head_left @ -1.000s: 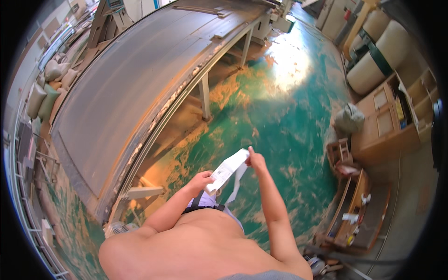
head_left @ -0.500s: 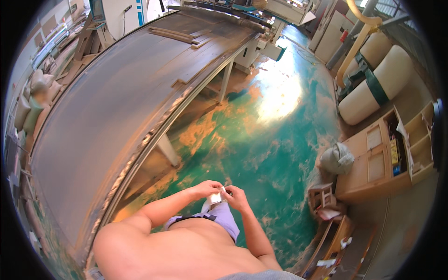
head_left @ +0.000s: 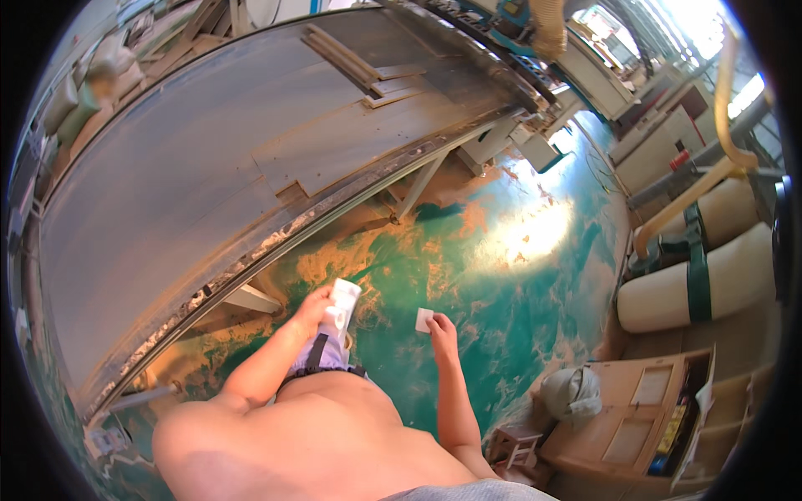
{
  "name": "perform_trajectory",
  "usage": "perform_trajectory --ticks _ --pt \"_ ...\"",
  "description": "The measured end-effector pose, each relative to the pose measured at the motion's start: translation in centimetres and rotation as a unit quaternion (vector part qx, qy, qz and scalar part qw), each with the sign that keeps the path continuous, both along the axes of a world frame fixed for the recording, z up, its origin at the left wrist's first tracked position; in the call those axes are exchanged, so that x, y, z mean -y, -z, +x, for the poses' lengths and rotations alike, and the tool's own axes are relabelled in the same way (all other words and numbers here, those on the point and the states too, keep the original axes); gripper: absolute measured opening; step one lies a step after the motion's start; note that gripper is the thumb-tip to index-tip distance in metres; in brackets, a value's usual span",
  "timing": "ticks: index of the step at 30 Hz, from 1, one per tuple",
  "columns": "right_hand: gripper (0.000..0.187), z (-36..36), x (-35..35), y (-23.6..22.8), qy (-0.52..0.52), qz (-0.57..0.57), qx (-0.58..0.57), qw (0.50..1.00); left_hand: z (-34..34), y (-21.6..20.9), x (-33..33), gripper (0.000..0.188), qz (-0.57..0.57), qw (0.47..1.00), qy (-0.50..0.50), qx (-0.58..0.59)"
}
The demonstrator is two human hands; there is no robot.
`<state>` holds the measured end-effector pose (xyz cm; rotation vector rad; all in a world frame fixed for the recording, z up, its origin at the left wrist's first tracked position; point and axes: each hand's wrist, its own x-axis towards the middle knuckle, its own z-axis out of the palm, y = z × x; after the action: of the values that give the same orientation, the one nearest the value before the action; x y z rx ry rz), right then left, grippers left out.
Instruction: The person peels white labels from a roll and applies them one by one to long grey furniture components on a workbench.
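Observation:
My left hand [head_left: 312, 310] is closed around a white item [head_left: 345, 297], pale and folded or rolled, like a wad or strip of paper; its exact kind is not clear. To its right, my right hand [head_left: 444, 336] pinches a small white square piece of paper [head_left: 423, 321] by its edge. The two hands are well apart, both in front of my lavender shorts [head_left: 331, 342] and above the green floor [head_left: 493, 309].
A long grey machine bed [head_left: 184, 167] with sawdust along its edge runs along my left. Flat boards [head_left: 342, 58] lie on its far part. At right are large cream dust bags [head_left: 710, 284], a wooden cabinet [head_left: 610, 417], a grey-green bundle [head_left: 571, 392] and a small stool [head_left: 515, 447].
My hands were together on the white paper and have separated. The right has moved right with a small white square, while the left keeps the larger white item. The view has turned.

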<state>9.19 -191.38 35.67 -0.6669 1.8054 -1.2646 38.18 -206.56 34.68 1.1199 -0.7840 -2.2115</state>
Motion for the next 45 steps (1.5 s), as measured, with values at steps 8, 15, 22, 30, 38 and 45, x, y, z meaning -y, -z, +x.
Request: perform_trajectory --ticks 8,15,22,30,38,45 --pt "0.036 -4.8 23.9 -2.9 -0.275 0.062 0.019 0.959 -8.9 1.3 17.1 0.025 -0.036 0.975 -0.218 -0.033" --pt "0.027 -15.0 49.5 -1.3 -0.308 -0.024 0.107 0.945 -16.7 -3.6 28.9 0.024 -0.083 0.932 -0.347 -0.058" --pt "0.026 -22.0 69.7 6.4 -0.227 -0.001 0.317 0.921 -25.8 -1.4 32.9 0.025 -0.026 0.867 -0.495 0.056" --pt "0.012 -31.8 75.5 6.6 -0.203 -0.144 -0.001 0.969 -33.0 -3.2 33.4 0.023 -0.002 0.86 -0.497 0.118" --pt "0.034 -29.9 67.0 3.2 -0.435 -0.278 -0.505 0.692 -37.1 -3.6 37.9 0.031 -0.09 0.846 -0.49 0.19" --pt "0.036 -21.9 63.1 -1.7 -0.547 0.034 0.192 0.814 -36.1 -4.6 37.5 0.031 -0.077 0.875 -0.467 0.103"
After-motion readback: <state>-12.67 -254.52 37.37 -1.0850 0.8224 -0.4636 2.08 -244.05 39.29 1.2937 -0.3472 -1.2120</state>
